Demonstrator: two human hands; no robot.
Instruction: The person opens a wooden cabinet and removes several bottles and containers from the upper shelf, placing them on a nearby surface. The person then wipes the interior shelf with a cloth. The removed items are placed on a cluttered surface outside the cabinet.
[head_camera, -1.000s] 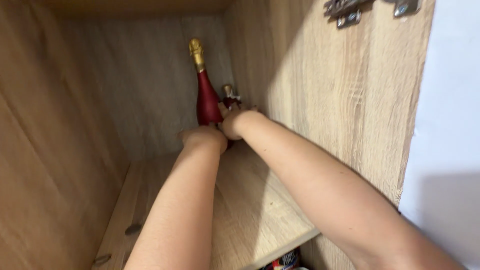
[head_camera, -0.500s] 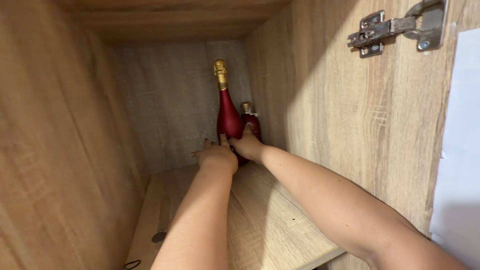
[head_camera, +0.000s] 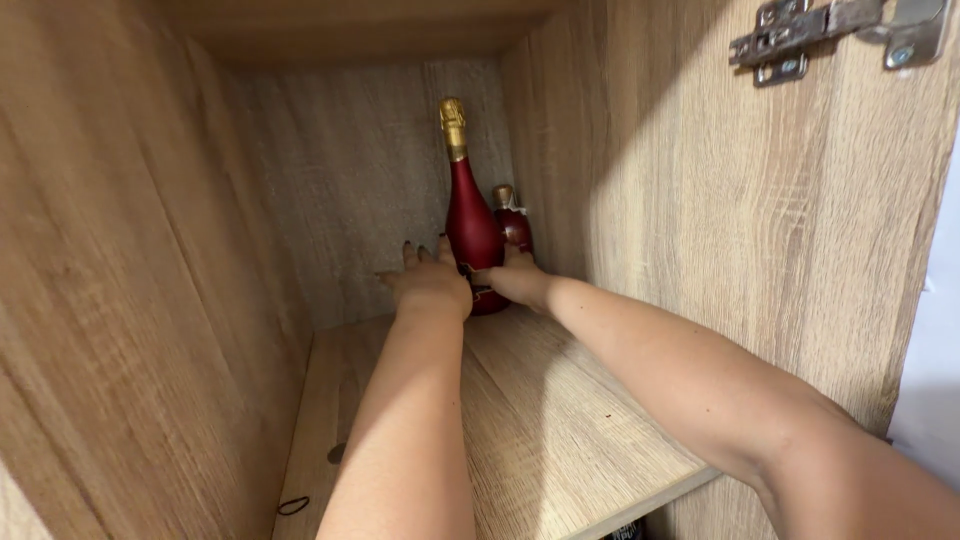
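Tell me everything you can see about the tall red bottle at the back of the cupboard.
The tall red bottle stands upright in the back right corner of the wooden shelf. It has a glossy dark red body, a long slim neck and a gold foil top. The left hand and right hand touch its lower body from either side. A smaller red bottle stands close behind it.

Tall red gold-capped bottle (head_camera: 472, 225) upright at cabinet's back right corner
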